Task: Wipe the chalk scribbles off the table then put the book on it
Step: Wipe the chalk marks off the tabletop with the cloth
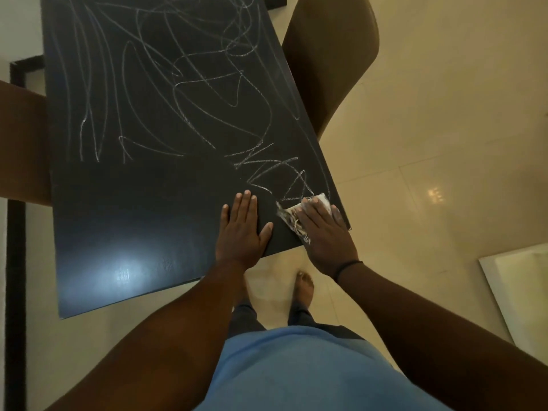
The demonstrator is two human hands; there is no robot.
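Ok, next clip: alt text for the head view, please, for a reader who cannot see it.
The right hand presses a frayed white cloth on the near right corner of a dark table, while the left hand rests flat beside it. White chalk scribbles cover the far part; the near strip looks clean.

Cloth mostly hidden under right hand; only frayed edge left of palm and pale corner beyond fingertips show
Table far end cut off by top edge, well beyond left hand
Chalk scribbles run out of frame at top
Chair beyond right hand, top cut off, near side behind table edge
White flat object right of right hand cut by frame edge, identity unclear
Book not identifiable
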